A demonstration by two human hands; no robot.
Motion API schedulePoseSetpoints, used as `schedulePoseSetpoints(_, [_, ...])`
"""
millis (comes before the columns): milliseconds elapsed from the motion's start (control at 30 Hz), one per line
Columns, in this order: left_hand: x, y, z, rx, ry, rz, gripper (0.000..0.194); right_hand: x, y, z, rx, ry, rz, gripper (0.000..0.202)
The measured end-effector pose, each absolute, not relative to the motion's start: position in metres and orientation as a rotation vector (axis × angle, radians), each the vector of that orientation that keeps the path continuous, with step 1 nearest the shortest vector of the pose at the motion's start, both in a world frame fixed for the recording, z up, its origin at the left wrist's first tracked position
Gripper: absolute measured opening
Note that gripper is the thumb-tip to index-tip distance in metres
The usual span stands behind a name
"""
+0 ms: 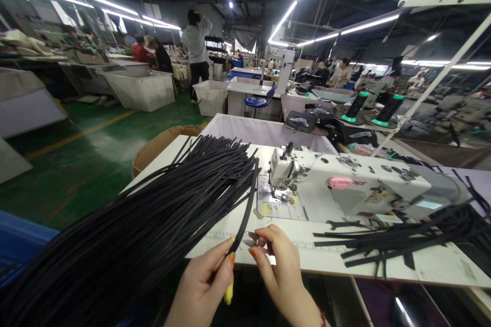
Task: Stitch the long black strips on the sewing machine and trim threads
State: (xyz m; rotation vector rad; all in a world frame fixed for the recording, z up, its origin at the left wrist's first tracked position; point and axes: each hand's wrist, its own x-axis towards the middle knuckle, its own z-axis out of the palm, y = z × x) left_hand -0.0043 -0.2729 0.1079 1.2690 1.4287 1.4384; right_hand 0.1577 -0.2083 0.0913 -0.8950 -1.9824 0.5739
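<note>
My left hand [203,281] pinches one black strap [250,202] near its end, above the table's front edge. A small yellow piece [229,294] pokes out below those fingers; its kind is unclear. My right hand [284,268] is closed on a pair of thread snips [251,238], with a pinkish handle between thumb and fingers and metal blades pointing left at the strap. To the left, a large bundle of black straps [153,214] lies across the table and hangs over the front edge. Behind my hands stands a white sewing machine [337,184].
More black straps [383,245] and a wrench [342,225] lie at the right of the white table [433,265]. A measuring scale runs along its front. Thread cones [356,107], a white bin [264,130] and a blue stool [256,102] stand beyond. A person [196,46] stands farther back.
</note>
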Motion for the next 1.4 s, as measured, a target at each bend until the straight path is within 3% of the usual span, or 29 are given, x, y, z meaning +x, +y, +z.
schedulePoseSetpoints(800, [-0.002,-0.276,0.108,1.449,1.474,1.45,0.03,0.16,-0.214,0.102,-0.868,-2.011,0.506,0.016])
schedulePoseSetpoints(1133, [-0.002,-0.28,0.096,1.177,1.312,1.389,0.035,0.157,-0.223,0.119,-0.805,-2.045,0.212,0.01])
schedulePoseSetpoints(1400, [-0.008,-0.287,0.092,0.948,1.253,1.312,0.041,0.161,-0.221,0.115,-0.958,-1.577,0.875,0.02])
